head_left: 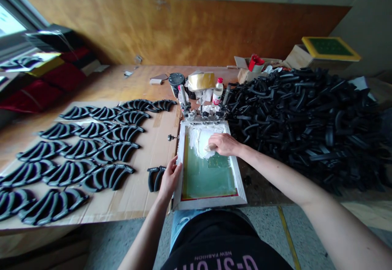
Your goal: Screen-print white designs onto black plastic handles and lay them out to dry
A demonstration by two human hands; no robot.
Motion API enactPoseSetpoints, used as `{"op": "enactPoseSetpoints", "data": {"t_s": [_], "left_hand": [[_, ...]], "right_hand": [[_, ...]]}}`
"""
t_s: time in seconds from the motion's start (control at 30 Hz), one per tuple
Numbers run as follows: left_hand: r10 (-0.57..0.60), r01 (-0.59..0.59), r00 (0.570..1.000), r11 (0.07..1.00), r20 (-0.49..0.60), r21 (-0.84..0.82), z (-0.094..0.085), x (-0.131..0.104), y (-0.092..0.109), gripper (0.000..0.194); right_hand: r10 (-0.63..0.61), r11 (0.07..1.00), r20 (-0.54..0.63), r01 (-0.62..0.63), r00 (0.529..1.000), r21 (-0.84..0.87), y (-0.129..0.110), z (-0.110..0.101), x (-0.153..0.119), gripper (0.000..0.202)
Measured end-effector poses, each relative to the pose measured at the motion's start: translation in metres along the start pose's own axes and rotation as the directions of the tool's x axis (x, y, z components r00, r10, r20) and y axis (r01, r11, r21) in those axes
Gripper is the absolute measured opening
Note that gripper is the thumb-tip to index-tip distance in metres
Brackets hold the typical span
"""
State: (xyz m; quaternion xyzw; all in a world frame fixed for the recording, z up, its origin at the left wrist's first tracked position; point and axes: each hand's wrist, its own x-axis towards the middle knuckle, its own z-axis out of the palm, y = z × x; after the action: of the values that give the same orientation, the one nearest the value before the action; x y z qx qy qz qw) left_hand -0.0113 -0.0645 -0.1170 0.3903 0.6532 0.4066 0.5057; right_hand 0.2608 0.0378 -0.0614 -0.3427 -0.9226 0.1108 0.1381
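Note:
A screen printing frame (211, 203) with a metal rim and green mesh lies in front of me, its far end at a metal clamp (203, 117). White ink (200, 137) is smeared thickly over the far half of the mesh. My right hand (225, 144) is closed, low over the ink, on a small squeegee (211, 146) that the fingers mostly hide. At the frame's left side, my left hand (170, 176) grips the rim. Just left of that hand, a couple of curved black plastic handles (155, 179) lie on the cardboard (131, 198).
Rows of curved black handles (88, 149) cover the cardboard at left. A big heap of black parts (303, 123) is piled at right. Behind the clamp stand a red-capped bottle (217, 92), a dark tub (177, 83) and a tape roll (201, 81). Another yellow-edged screen (330, 48) rests back right.

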Motion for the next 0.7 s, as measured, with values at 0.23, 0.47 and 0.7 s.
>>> {"op": "enactPoseSetpoints", "data": {"t_s": [0.23,0.47,0.7], "left_hand": [[0.005,-0.009,0.999,0.997,0.050,0.080,-0.002,0.001,0.001,0.072],[-0.008,0.006,0.998,1.000,0.060,0.030,-0.012,-0.014,0.046,0.077],[0.222,-0.230,0.973,0.924,-0.060,-0.307,-0.007,0.004,0.127,0.057]], "right_hand": [[-0.096,0.995,-0.059,0.095,0.994,-0.030,-0.013,0.020,-0.009,0.016],[0.286,0.957,-0.194,-0.289,0.938,0.012,0.020,-0.023,0.046,0.046],[0.693,0.698,-0.416,-0.692,0.589,0.182,0.082,-0.046,0.001,0.030]]}}
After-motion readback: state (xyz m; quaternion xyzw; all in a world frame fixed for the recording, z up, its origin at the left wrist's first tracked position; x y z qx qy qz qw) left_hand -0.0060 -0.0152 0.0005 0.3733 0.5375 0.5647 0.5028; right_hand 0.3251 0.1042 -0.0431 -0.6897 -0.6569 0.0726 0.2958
